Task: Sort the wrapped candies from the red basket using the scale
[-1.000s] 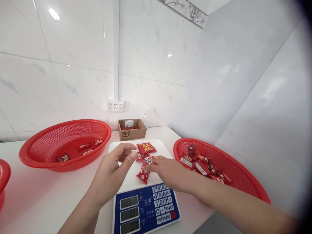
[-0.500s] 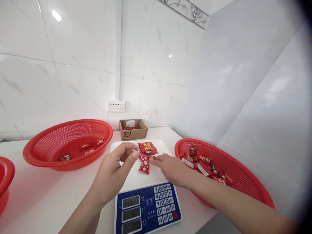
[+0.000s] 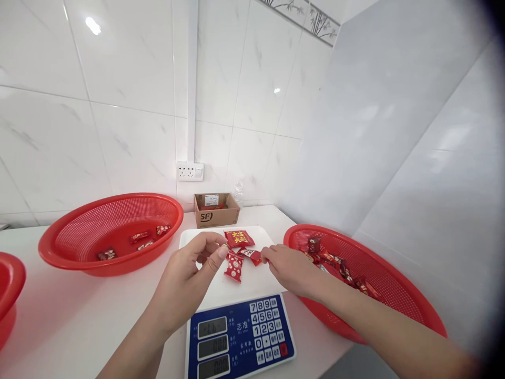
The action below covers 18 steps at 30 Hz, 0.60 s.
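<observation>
My left hand [image 3: 199, 271] hovers over the left side of the scale's white tray [image 3: 216, 296], thumb and fingers pinched together. What they hold, if anything, is hidden, with a bit of red showing at the fingertips. My right hand [image 3: 292, 267] is closed at the fingertips on the right end of a red-and-white wrapped candy [image 3: 249, 254] over the tray. Close to the left fingertips lies a red candy packet with white dots [image 3: 234, 267]. Behind them is a larger red packet with yellow characters [image 3: 239, 238]. The scale's blue keypad panel [image 3: 241, 337] faces me.
A red basket [image 3: 410, 300] with several wrapped candies stands at the right. Another red basket [image 3: 79, 221] at the left holds a few candies, and part of a third basket [image 3: 10, 279] shows at the left edge. Behind the scale sit a cardboard box [image 3: 224, 217] and a clear plastic bottle [image 3: 239, 193].
My right hand has moved slightly right, and the red-and-white candy now shows between the two hands. The dotted packet has tilted a little. My left hand stays nearly in place.
</observation>
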Tool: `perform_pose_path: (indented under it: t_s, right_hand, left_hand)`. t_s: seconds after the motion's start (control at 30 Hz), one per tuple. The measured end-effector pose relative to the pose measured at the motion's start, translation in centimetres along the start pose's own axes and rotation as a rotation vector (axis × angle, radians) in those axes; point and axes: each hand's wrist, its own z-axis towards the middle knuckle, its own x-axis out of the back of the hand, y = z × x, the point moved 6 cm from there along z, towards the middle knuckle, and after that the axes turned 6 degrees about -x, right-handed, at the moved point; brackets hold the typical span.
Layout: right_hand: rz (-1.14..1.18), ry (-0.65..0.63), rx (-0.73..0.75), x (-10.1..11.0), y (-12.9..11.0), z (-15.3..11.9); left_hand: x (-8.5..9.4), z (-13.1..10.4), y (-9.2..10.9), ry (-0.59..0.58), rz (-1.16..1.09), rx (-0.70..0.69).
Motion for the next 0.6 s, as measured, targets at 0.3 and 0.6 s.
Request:
perform_pose_path:
  t_s: [0.3,0.6]
  right_hand:
    - [0.071,-0.05,-0.074,-2.4,1.7,1.5]
    - [0.018,-0.033,-0.106,-2.4,2.7,1.9]
  left_hand:
    - [-0.1,0.0,0.1,0.002,-0.002,-0.008]
    - [0.0,0.0,0.1,-0.004,0.002,-0.014]
